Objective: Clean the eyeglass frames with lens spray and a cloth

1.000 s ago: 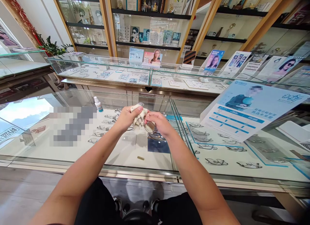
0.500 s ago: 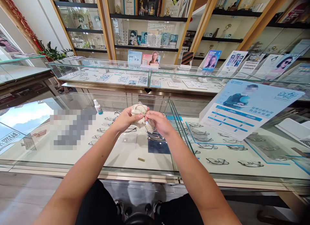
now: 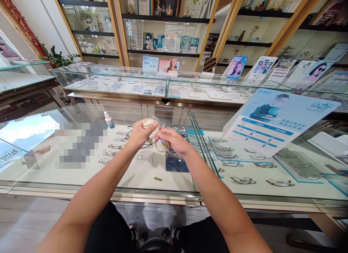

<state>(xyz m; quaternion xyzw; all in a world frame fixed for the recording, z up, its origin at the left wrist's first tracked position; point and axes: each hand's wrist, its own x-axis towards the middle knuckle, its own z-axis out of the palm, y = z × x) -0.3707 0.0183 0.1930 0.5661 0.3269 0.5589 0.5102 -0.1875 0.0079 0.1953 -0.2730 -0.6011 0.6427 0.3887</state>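
Above the glass counter, a cream cleaning cloth [image 3: 150, 125] is bunched in my left hand [image 3: 140, 132], with the thumb pressed over it. My right hand [image 3: 174, 139] pinches a pair of eyeglasses [image 3: 162, 145] close beside the cloth. One round lens hangs below the fingers; the cloth and my fingers hide much of the rest of the frame. Both hands meet at the cloth. To the left on the countertop stands a small white spray bottle [image 3: 109, 120] with a blue label.
The glass display counter [image 3: 130, 190] holds rows of eyeglasses [image 3: 244, 180] under its top. A large blue-and-white sign [image 3: 282, 118] leans at the right. Behind is another glass case [image 3: 116, 86], with shelves beyond. A small gold-coloured piece [image 3: 158, 179] shows near the front.
My left hand has turned and shifted slightly left with the cloth. The eyeglasses have tilted, and their visible lens sits lower and further left.
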